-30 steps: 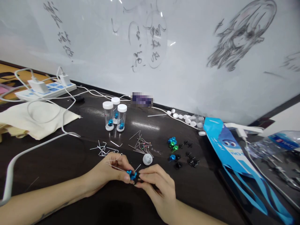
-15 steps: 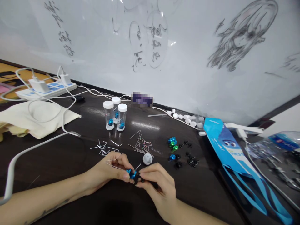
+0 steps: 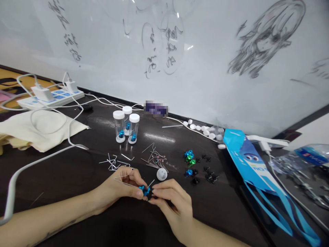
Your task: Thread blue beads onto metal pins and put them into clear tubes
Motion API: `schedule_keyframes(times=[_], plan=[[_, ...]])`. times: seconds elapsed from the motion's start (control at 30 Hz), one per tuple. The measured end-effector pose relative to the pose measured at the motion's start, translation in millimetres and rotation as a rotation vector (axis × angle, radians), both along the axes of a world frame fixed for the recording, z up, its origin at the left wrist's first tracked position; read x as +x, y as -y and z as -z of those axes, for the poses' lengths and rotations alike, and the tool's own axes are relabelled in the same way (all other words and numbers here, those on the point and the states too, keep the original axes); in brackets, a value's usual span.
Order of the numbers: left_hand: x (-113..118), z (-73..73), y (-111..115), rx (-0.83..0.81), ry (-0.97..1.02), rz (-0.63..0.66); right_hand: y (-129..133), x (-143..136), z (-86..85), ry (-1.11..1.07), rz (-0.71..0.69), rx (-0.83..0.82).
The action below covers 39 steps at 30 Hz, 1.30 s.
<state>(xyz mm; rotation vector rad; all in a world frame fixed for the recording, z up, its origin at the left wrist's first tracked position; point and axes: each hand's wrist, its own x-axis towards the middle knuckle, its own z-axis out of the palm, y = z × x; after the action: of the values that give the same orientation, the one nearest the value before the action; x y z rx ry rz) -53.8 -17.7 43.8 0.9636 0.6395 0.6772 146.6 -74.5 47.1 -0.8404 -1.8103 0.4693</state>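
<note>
A small blue metal part [image 3: 144, 190] is pinched between the thumb and fingers of my left hand [image 3: 123, 183]. A thin bent wire [image 3: 118, 179] crosses the back of those fingers. My right hand [image 3: 174, 204] pinches a small black piece [image 3: 151, 194] against the right side of the blue part; its fingertips partly cover it. Between the hands a short silvery rod [image 3: 151, 183] points up and right from the parts. Just beyond sits a round white lid [image 3: 161, 174] with small bits in it. Loose bent wires [image 3: 155, 159] lie behind the lid.
L-shaped hex keys [image 3: 113, 163] are scattered left of the wires. Behind stand clear tubes [image 3: 134, 128] with white caps. To the right lie blue and green parts [image 3: 189, 156], black pieces [image 3: 210, 176] and a blue lanyard [image 3: 272, 202]. A white cable [image 3: 15, 178] runs along the left.
The black piece has shifted slightly left against the blue part, and less of it shows past my right fingertips. Both hands stay almost in place.
</note>
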Motion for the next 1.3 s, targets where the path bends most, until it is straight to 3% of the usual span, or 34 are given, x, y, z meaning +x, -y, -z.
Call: schedule_keyframes(times=[0.43,1.3], plan=[[-1.5,-1.0,-0.6,0.029,-0.024,0.006,-0.5,0.5,-1.3,-0.034,-0.034,-0.059],[0.9,-1.8,-0.4,-0.028,0.042,0.001,0.8,2.0,2.2,0.036,-0.049,0.011]])
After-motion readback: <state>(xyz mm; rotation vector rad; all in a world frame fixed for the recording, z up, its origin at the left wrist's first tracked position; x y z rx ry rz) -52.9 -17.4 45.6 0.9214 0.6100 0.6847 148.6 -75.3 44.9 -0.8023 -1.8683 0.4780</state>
